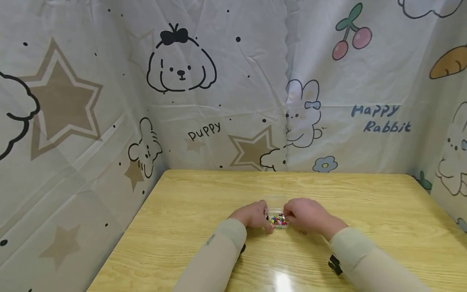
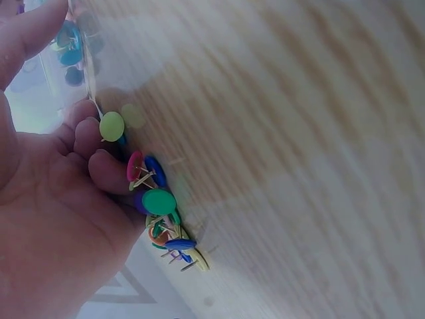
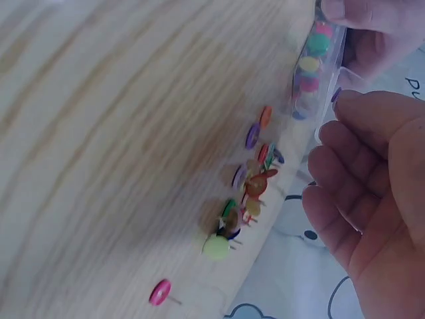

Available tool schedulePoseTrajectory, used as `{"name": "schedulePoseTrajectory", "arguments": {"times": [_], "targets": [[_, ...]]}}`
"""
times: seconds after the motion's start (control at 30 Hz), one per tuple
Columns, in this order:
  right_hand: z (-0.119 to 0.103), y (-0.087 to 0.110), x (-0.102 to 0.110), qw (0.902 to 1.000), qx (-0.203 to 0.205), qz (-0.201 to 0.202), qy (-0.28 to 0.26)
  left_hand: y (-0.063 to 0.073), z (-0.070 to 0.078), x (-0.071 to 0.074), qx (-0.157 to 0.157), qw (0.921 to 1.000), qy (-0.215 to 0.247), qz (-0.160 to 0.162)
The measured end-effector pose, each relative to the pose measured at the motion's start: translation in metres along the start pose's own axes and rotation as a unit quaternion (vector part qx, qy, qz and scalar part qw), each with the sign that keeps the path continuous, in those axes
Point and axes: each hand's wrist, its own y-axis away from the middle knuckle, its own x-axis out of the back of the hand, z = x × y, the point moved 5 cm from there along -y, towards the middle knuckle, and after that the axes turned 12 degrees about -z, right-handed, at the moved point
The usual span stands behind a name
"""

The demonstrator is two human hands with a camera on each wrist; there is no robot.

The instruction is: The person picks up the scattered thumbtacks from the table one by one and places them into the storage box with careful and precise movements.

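A small clear plastic box (image 1: 276, 220) full of thumbtacks with coloured heads lies on the table, its clear lid (image 1: 275, 202) raised at the back. At its left side my left hand (image 1: 254, 215) holds the box, thumb in front; the same hand (image 2: 60, 193) also shows in the left wrist view. Over the box's right edge is my right hand (image 1: 308, 215). In the right wrist view its thumb and forefinger pinch a purple thumbtack (image 3: 337, 95), mostly hidden by the fingertips. The other fingers of that hand (image 3: 378, 173) are bent loosely.
Loose thumbtacks (image 3: 255, 184) lie on the table beside the right hand, with one pink thumbtack (image 3: 160, 292) apart from the others. More thumbtacks (image 2: 159, 201) lie beyond the left hand's fingers. Behind the wooden table (image 1: 204, 190) hangs a printed cloth (image 1: 233, 81).
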Motion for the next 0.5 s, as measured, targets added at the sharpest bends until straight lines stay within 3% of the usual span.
{"name": "schedulePoseTrajectory", "arguments": {"times": [0.2,0.5], "targets": [[-0.004,-0.005,-0.005,0.9997,0.004,-0.024,0.008,-0.001,0.000,0.001,-0.001,1.0000,-0.003,0.000],[-0.016,-0.006,-0.001,0.9979,0.045,-0.021,0.041,-0.001,0.000,0.001,0.001,1.0000,0.003,-0.005]]}}
